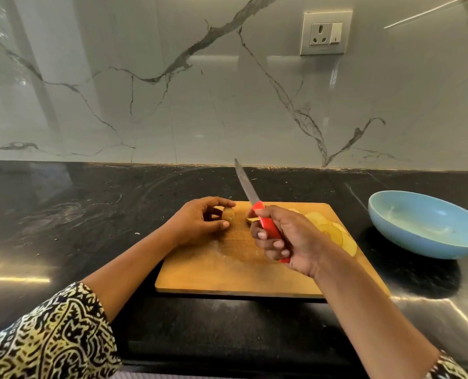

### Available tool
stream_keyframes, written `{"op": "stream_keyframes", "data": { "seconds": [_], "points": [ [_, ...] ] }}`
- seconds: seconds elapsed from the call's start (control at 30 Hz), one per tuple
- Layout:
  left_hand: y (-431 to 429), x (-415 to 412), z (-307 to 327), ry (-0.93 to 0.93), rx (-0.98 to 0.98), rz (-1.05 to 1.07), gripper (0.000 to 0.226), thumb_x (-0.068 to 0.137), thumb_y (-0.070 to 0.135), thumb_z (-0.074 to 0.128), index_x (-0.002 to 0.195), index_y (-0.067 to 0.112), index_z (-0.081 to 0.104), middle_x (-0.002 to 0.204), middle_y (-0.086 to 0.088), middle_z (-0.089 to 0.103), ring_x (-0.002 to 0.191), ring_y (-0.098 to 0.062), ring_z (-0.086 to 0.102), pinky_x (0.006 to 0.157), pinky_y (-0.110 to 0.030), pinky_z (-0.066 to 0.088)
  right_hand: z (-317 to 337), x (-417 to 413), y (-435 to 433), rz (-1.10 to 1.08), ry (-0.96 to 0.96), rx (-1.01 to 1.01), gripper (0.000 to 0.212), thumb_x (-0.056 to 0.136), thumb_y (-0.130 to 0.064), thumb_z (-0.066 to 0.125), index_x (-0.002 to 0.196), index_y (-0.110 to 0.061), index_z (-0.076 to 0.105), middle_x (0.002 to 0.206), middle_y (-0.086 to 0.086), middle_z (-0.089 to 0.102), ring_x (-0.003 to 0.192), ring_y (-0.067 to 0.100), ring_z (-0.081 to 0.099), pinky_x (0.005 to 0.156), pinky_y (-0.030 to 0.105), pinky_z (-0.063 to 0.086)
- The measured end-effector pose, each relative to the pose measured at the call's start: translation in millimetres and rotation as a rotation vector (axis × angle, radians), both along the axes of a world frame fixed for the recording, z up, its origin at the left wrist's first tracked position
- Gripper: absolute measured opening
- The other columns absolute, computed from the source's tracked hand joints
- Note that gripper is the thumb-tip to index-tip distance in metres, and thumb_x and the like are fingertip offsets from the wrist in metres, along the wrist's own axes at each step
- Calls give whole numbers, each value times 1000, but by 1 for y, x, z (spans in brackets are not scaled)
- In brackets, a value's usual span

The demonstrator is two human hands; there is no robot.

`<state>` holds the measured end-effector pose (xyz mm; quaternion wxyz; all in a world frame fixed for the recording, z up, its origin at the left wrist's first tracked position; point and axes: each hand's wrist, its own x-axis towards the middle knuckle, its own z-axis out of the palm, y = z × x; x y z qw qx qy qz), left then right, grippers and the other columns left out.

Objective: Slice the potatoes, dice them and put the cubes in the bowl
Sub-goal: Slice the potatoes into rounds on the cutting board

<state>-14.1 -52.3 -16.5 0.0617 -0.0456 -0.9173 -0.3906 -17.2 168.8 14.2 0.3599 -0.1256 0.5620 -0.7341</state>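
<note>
Glossy black stone counter [90, 214]; wooden board [227, 272]; round potato slices [328, 231].

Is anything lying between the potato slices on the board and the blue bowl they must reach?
Nothing visible does. The slices lie at the cutting board's right side; only bare black counter separates them from the blue bowl.

Two hands [197, 222] [293, 242], one knife [247, 187], one cutting board [227, 272], one bowl [429, 225], one potato end [229, 213], about five potato slices [331, 231]

Soft daylight, countertop [63, 214] glare, wide-angle distortion.
</note>
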Motion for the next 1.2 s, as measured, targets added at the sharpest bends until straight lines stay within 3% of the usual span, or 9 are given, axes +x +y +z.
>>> {"op": "stream_keyframes", "data": {
  "seconds": [0.17,0.33,0.47,0.53,0.73,0.83,0.93,1.07,1.2],
  "points": [
    [-5,-2,-1,56,-36,53,48,80,35,72,125,33,57,117,12,59,101,-2,58,85,-16,45,-2,8,-2,-38,119,142,13,96,-9,41,101,-6,53,71,8,57,49,10,48,39,18,38],
    [-5,-4,-4,85,74,110,60,72,34,79,125,31,51,113,12,60,100,-5,61,88,-18,47,-14,8,-10,-253,965,864,25,102,-27,43,123,-19,51,91,-3,58,73,8,56,62,23,50],
    [-4,-1,-3,85,120,122,50,67,32,81,111,28,59,103,16,64,90,4,63,74,-8,49,-19,9,-14,-196,973,896,31,103,-34,37,120,-16,56,86,-2,61,72,12,55,61,29,46],
    [-4,1,-4,97,127,133,45,67,32,81,109,27,64,102,14,66,89,6,62,72,-5,48,-22,9,-16,-219,1044,996,32,103,-32,35,127,-17,51,95,1,62,82,16,58,64,30,44],
    [-2,5,-6,156,47,167,52,71,34,80,119,22,65,107,12,67,87,9,59,70,-2,45,-23,18,-19,-214,1124,965,48,103,-21,36,150,-22,26,127,3,58,107,17,57,87,31,45],
    [2,5,-7,209,-19,165,50,73,33,79,119,21,65,109,14,65,85,10,58,73,0,44,-26,21,-24,-239,1194,971,49,102,-25,40,150,-25,26,120,-1,61,99,13,59,85,28,49],
    [4,6,-7,255,-64,153,51,73,35,78,119,19,66,117,7,66,97,0,61,89,-16,50,-29,20,-25,-254,1214,965,49,101,-26,44,149,-24,32,120,-3,63,94,10,60,84,28,52],
    [4,8,-6,270,-59,176,52,70,35,80,117,20,66,109,10,66,91,2,61,79,-8,49,-27,20,-24,-237,1207,946,44,101,-25,45,144,-23,39,119,-3,63,92,10,60,80,25,51],
    [6,10,-5,280,-14,162,48,69,30,82,113,21,68,105,8,69,91,3,63,85,-13,51,-29,22,-26,-265,1219,928,48,101,-26,44,148,-26,33,117,-4,64,90,8,60,81,25,52]
  ]
}}
